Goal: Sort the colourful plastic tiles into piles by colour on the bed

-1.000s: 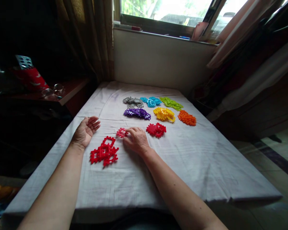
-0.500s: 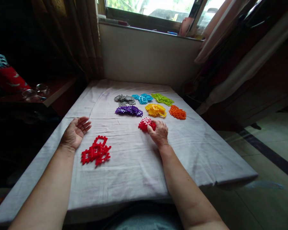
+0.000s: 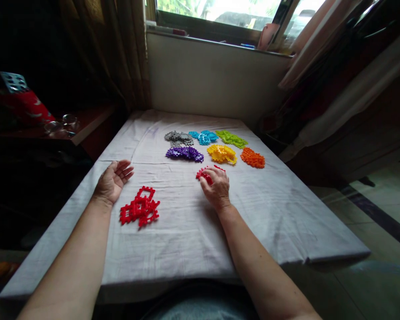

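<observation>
Shifted rightward, the right hand (image 3: 216, 187) half-curls over red pieces (image 3: 202, 173), long axis hidden, hold unclear; the left hand (image 3: 112, 181) gapes, empty.

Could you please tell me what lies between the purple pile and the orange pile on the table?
In the head view, the yellow pile lies between the purple pile and the orange pile; the right hand is nearer the camera.

The left grip (image 3: 112, 181) lies loosely curled, the right (image 3: 217, 187) palm-down.

Window (image 3: 220, 11): bright — greenery (image 3: 173, 5) outside
Curtain (image 3: 106, 49): brown, left of window
Wall (image 3: 213, 75): pale, shadowed
Floor (image 3: 366, 235): tiled — dark stripe (image 3: 376, 217)
</observation>
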Available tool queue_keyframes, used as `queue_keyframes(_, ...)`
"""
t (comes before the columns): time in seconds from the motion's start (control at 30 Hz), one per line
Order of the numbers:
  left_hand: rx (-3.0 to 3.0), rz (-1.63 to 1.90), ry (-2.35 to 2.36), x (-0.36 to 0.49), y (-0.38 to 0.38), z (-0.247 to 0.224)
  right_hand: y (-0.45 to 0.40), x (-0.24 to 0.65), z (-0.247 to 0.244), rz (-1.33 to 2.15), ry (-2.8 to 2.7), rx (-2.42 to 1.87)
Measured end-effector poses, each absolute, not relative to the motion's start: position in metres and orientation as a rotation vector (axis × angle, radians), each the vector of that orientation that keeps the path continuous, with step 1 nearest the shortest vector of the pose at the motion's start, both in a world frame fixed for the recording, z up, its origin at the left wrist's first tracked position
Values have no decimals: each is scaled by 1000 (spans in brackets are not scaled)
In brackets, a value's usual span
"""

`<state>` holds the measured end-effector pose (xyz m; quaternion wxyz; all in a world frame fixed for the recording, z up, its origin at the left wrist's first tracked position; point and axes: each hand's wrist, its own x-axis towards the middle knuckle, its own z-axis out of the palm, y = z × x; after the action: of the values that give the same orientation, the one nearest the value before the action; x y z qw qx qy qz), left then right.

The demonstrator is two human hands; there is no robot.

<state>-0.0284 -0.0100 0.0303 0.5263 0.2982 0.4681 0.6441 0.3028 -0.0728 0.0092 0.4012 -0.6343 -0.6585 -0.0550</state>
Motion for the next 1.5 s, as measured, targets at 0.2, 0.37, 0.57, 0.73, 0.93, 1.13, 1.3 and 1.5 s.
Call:
queue_keyframes(0.2,753,1636,1140,-28,-7,23,-94,224,28,175,-2287,-1199)
queue_keyframes(0.37,750,1656,1128,-30,-6,22,-103,167,33,156,-2623,-882)
queue_keyframes(0.57,705,1649,1097,-30,-7,23,-76,157,23,159,-2524,-1140)
queue_keyframes(0.73,718,1629,1095,-27,-7,24,-58,193,28,206,-2300,-1372)
queue_keyframes(0.93,766,1604,1120,-25,-8,24,-72,246,26,228,-2067,-1536)
queue_keyframes(1.13,805,1594,1140,-25,-12,25,-84,241,21,247,-2204,-1407)
queue_keyframes(1.3,802,1601,1137,-26,-12,25,-83,243,23,221,-2179,-1409)
queue_keyframes(1.5,785,1595,1132,-26,-11,25,-77,300,21,91,-1858,-1564)
